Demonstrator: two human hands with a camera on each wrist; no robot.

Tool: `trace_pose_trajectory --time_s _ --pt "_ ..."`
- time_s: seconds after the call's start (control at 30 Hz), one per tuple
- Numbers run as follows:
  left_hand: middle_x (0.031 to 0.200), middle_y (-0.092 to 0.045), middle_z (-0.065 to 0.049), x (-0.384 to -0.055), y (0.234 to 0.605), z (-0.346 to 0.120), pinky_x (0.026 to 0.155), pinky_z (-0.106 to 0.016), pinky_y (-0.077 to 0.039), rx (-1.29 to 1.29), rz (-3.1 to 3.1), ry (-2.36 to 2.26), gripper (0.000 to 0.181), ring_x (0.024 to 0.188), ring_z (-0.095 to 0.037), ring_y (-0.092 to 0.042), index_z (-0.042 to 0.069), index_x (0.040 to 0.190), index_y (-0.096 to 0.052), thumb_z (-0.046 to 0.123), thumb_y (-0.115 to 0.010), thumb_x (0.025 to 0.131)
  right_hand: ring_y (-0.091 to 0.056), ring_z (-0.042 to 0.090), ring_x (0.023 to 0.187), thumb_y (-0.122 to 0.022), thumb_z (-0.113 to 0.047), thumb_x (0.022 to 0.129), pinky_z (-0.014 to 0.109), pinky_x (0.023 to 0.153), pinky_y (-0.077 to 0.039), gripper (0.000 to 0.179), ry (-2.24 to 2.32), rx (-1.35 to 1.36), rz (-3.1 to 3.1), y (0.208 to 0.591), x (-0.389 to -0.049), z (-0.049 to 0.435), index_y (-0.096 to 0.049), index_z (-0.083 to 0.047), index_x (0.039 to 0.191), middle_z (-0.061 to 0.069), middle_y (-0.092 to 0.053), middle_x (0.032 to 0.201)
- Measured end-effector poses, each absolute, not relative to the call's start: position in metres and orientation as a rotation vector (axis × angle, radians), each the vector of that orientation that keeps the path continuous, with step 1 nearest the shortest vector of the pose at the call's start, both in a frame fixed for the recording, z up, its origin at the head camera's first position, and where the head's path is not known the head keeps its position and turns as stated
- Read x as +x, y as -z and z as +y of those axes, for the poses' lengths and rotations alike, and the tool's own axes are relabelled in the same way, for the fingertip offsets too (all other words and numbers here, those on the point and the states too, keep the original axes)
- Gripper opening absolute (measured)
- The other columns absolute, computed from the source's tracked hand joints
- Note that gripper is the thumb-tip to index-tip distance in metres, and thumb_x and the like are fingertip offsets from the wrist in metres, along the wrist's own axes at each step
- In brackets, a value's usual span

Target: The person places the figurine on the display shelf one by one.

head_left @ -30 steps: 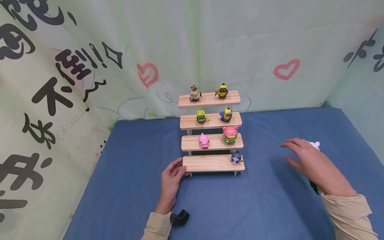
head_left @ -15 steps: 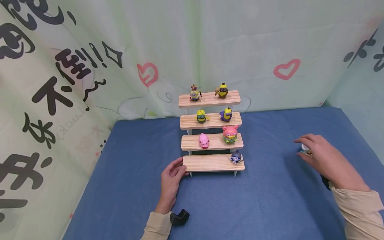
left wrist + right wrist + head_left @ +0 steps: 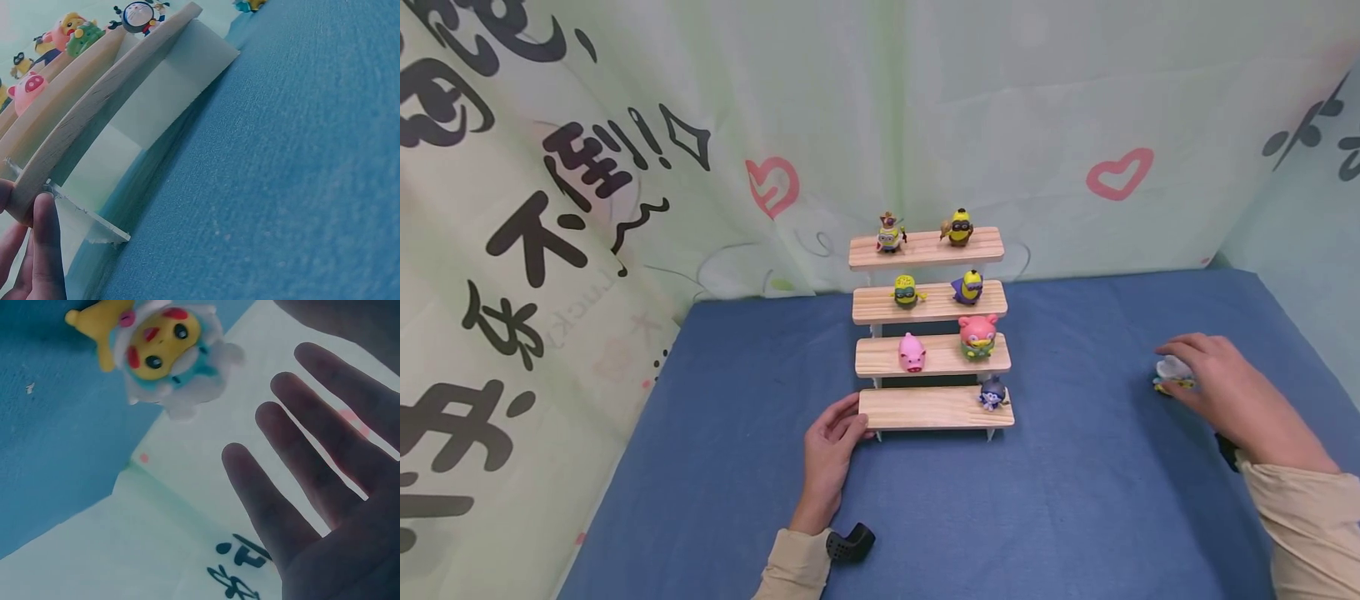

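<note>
In the head view my left hand (image 3: 829, 467) pinches the left end of the lowest board of a four-step wooden display stand (image 3: 917, 408), thumb above and fingers beneath. The left wrist view shows fingertips (image 3: 47, 219) at that board's end. My right hand (image 3: 1232, 396) is at the far right, around a small figurine (image 3: 1172, 373). Seen from the right wrist, it is a yellow-faced, red-cheeked figurine (image 3: 165, 344) in a white and light-blue costume. My right fingers (image 3: 300, 469) are straight and spread, apart from it. The thumb's contact is unclear.
A dark-haired figurine (image 3: 992, 393) stands at the bottom board's right end. Above are a pink pig (image 3: 912, 354), a pink-and-green figure (image 3: 977, 337) and several yellow minions (image 3: 906, 292). A patterned curtain (image 3: 1037, 125) hangs behind the blue cloth (image 3: 1037, 517).
My right hand has moved rightward to the figurine, which now shows beside its fingers. The left hand keeps its hold on the board's left end.
</note>
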State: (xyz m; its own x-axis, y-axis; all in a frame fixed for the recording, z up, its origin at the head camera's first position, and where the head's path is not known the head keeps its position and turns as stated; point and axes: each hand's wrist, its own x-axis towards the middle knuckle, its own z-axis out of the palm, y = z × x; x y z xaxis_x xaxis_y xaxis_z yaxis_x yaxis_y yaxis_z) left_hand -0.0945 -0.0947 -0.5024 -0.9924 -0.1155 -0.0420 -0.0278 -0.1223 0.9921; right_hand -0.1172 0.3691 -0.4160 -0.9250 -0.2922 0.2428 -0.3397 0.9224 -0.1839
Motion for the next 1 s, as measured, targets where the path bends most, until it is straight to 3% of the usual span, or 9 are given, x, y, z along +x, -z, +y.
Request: trace_pose_trajectory --time_s 0.3,1.0 --pt "0.125 -0.063 -0.020 -0.094 0.502 -0.094 0.080 -0.027 -0.061 0.158 -2.035 2.315 0.041 0.094 -0.015 -0.067 0.001 0.130 -0.060 0.009 -0.071 0.092 -0.045 0.051 0.101 -0.081 0.003 0.072 0.063 0.080 -0.043 0.045 -0.337 0.416 -2.902 0.422 -0.119 0.379 -0.061 0.015 0.111 0.036 -0.055 0.111" --pt "0.125 -0.063 -0.020 -0.094 0.503 -0.094 0.079 -0.027 -0.061 0.176 -2.033 2.312 0.040 0.094 -0.015 -0.067 0.000 0.130 -0.060 0.008 -0.070 0.092 -0.052 0.051 0.096 -0.077 0.003 0.078 0.059 0.074 -0.046 0.043 -0.396 0.323 -2.978 0.430 -0.126 0.383 -0.060 0.015 0.115 0.038 -0.059 0.108"
